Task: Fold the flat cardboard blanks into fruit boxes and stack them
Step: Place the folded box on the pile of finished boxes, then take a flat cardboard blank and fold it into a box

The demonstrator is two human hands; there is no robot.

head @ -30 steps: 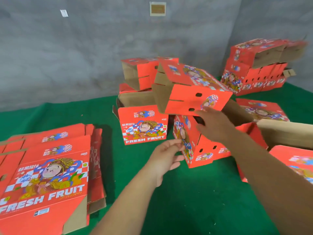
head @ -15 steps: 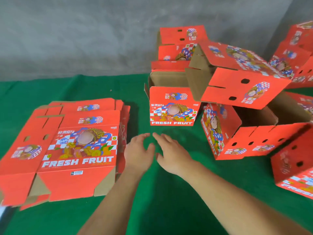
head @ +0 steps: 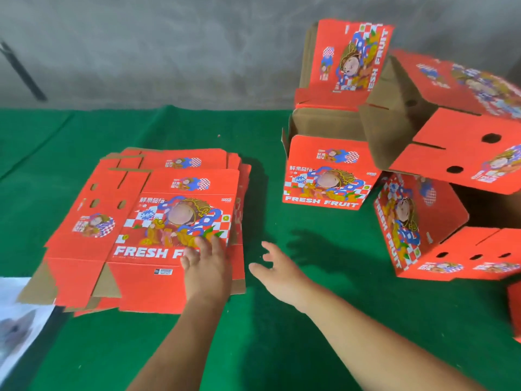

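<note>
Blank pickup: left hand point(head: 207, 266) lies flat, fingers spread, on top blank point(head: 158, 235) of the flat stack.
Right hand point(head: 277, 273), spread and holding nothing, hovers just right of the stack edge; blank's long axis extends leftward from both hands.

Left hand point(head: 207, 268) flat, fingers straight; right hand point(head: 277, 270) open, fingers spread

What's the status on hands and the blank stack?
Left hand flat on top blank, no grip yet. Right hand open over green mat, beside the stack. Folded boxes piled off right, nothing blocking.
</note>
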